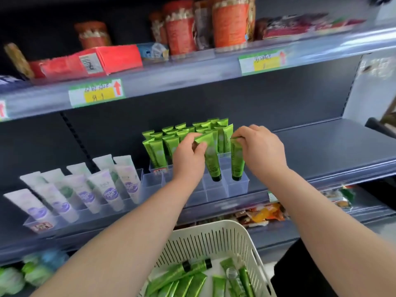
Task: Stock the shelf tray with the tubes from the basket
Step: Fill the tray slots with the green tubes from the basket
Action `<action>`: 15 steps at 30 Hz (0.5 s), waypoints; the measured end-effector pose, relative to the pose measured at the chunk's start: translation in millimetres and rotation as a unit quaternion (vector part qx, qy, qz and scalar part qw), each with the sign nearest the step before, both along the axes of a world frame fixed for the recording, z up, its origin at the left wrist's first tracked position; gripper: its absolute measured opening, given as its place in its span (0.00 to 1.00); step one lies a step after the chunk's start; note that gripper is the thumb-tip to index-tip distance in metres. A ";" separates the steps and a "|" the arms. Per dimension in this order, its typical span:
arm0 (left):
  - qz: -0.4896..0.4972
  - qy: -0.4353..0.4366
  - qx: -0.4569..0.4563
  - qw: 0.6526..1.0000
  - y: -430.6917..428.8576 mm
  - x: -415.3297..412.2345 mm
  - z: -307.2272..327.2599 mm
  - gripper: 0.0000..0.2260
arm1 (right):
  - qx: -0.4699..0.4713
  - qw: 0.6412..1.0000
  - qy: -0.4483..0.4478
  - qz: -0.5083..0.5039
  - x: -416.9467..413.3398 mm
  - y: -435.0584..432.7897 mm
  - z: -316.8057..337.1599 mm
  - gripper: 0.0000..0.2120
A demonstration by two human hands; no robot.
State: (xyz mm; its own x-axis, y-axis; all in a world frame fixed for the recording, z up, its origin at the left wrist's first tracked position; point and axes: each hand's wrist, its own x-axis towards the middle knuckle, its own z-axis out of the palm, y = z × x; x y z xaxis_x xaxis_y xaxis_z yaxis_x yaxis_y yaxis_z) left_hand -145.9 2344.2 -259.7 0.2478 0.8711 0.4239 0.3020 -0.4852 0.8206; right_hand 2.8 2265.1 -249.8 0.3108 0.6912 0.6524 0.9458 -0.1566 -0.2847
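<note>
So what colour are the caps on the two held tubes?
Black caps on both green tubes; head view shows them.

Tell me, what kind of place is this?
Likely a shop: dark blue metal shelves with yellow-and-green paper price labels, a clear plastic tray of green squeeze tubes, and a white slotted plastic basket holding more.

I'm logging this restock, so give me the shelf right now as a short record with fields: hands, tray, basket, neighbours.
left hand: pinches the top of the left tube, cap down in a front tray cell
right hand: pinches the right tube, cap down in the next cell
tray: clear, divided; stocked tubes fill the back rows
basket: white, slotted, below; basket tubes lie inside
neighbours: white tubes, left
</note>
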 end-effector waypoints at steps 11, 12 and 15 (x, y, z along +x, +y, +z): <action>0.001 0.057 -0.043 0.997 61.8 81.2 -5.6 0.09 | 0.016 1.000 0.009 0.004 38.0 31.1 -17.7 0.07; -0.002 0.076 -0.045 0.996 64.7 84.7 -9.2 0.09 | 0.015 1.000 0.011 0.007 40.3 33.9 -17.7 0.07; -0.006 0.112 -0.055 0.992 75.4 91.6 -22.4 0.08 | 0.033 0.999 0.003 0.019 44.3 41.7 -17.2 0.06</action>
